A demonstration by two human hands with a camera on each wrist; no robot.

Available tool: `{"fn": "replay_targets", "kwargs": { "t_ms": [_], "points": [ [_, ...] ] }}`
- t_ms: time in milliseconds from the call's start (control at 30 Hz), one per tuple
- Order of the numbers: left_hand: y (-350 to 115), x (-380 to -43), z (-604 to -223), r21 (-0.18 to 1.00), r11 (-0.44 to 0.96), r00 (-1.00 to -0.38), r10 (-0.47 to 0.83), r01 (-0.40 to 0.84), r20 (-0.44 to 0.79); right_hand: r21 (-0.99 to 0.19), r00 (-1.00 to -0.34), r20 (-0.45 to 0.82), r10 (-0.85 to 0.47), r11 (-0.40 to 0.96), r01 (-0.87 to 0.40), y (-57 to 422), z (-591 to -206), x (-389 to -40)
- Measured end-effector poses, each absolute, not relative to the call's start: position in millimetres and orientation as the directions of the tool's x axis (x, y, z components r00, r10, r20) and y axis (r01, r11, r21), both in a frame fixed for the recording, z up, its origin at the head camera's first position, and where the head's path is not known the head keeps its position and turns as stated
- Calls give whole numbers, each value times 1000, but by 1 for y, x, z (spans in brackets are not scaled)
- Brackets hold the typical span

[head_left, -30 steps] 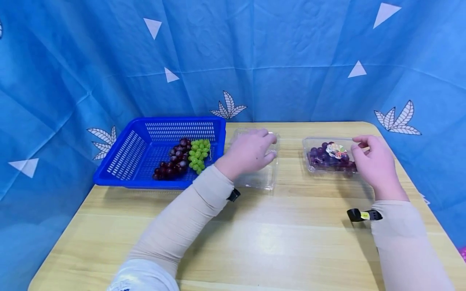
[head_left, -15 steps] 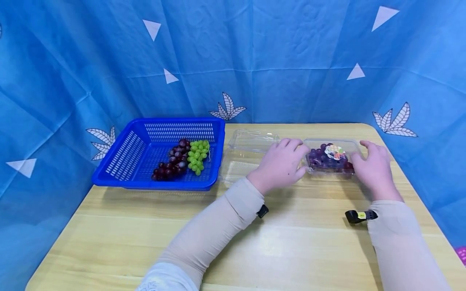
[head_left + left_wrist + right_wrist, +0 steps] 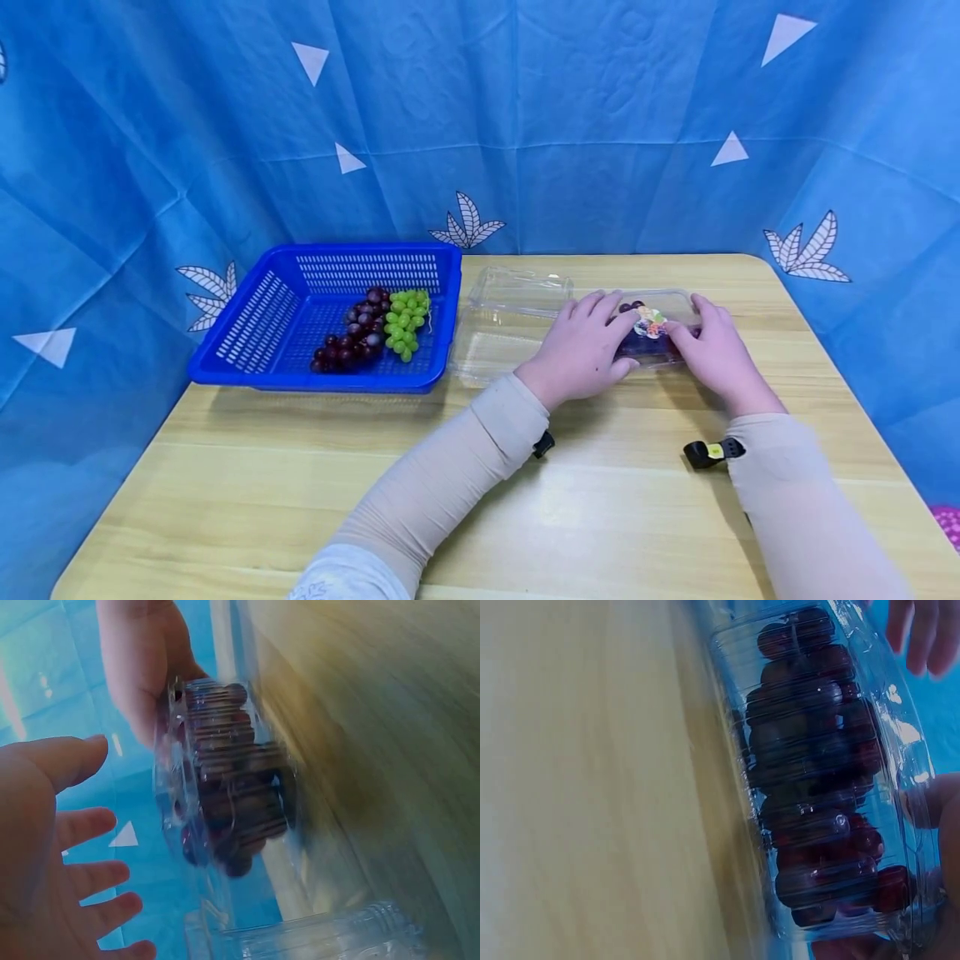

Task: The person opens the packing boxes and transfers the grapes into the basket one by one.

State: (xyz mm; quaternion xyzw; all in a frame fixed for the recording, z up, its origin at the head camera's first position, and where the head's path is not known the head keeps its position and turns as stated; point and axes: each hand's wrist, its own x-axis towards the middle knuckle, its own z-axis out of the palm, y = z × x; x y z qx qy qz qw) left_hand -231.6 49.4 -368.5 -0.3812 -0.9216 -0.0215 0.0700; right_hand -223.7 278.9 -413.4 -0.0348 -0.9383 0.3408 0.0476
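A clear plastic clamshell box (image 3: 678,302) of dark grapes (image 3: 817,787) stands on the wooden table, its lid down, with a fruit sticker (image 3: 649,322) on top. My right hand (image 3: 720,354) grips the box's right end. In the right wrist view its thumb lies on the lid's rim and a finger shows at the end. My left hand (image 3: 581,346) hovers by the box's left end, fingers spread. The left wrist view shows this left hand (image 3: 45,840) apart from the box. Part of the box is hidden behind both hands in the head view.
Left of the hands lies an opened clear clamshell box (image 3: 491,354). Beside it a blue plastic basket (image 3: 255,329) holds a bunch of dark grapes (image 3: 352,342) and a bunch of green grapes (image 3: 406,325). A blue curtain (image 3: 600,167) hangs behind the table (image 3: 300,483).
My left hand left the opened clamshell box and moved right toward the box of grapes. My right hand took hold of the grape box, which has shifted left with it.
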Motion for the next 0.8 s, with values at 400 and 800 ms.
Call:
{"fn": "replay_targets", "kwargs": {
  "t_ms": [400, 800],
  "points": [
    [47, -235, -384, -19, 750, -747, 661, 662, 73, -614, -1000, 3, 20, 789, 14, 250, -415, -223],
    [56, -242, -401, -87, 795, -797, 604, 600, 23, -594, -999, -39, 1, 804, 24, 240, -414, -220]
  ]
}}
